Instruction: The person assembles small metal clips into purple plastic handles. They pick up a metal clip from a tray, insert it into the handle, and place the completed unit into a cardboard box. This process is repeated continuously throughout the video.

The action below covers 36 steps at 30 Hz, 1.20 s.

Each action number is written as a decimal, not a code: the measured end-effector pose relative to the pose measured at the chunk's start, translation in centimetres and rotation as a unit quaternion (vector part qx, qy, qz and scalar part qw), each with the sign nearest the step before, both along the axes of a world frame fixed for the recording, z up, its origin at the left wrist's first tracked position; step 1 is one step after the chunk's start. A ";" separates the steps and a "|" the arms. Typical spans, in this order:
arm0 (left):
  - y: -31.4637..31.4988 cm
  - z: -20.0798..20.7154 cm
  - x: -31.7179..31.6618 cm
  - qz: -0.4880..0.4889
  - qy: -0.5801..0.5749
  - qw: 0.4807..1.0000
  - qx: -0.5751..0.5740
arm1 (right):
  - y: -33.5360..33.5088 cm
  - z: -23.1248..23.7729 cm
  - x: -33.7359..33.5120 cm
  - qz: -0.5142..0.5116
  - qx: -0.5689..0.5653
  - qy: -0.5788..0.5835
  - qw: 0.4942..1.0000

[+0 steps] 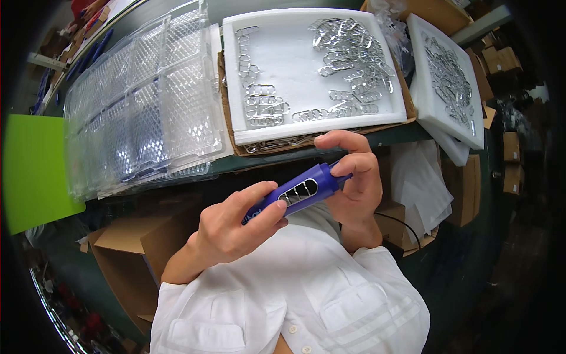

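In front of my chest lies a purple plastic handle (299, 190), slanting up to the right, with a chrome-framed black inset on its upper face. My left hand (236, 219) is closed round its lower left end, the thumb pressed beside the chrome frame. At the upper right end, my right hand (355, 177) pinches the narrower tip with the thumb and fingers, while its index finger stretches out above. Part of the tip is hidden behind the right fingers. Beyond the hands, a white foam tray (283, 65) holds many chrome frames (348, 50) in loose rows and a heap.
Clear plastic blister trays (138, 100) are stacked at the left of the bench, beside a bright green sheet (38, 174). Another foam tray (418, 76) of chrome parts leans at the right. Open cardboard boxes (127, 242) and white sheets (420, 186) sit below the bench edge.
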<state>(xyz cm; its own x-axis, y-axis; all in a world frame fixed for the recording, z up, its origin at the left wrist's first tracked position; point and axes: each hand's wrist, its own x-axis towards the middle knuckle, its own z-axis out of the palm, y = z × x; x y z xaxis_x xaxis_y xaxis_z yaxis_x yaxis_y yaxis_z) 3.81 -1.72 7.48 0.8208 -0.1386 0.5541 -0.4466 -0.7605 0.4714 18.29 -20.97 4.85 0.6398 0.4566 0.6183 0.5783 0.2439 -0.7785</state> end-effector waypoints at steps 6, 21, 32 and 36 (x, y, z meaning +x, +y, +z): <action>-1.0 0.8 -0.4 -0.012 0.026 1.000 -0.010 | -0.7 -0.1 -1.1 0.005 0.019 0.020 1.000; -1.7 -0.2 -2.7 -0.066 0.029 0.985 -0.158 | -2.4 0.8 -4.3 -0.055 -0.051 -0.028 0.997; 0.1 -0.2 -1.7 -0.036 0.027 0.984 -0.171 | -0.6 0.7 -2.5 -0.035 -0.078 -0.004 0.996; 1.7 1.1 -1.4 0.008 0.057 0.990 -0.129 | 0.8 -0.3 -1.9 -0.039 -0.037 0.112 0.992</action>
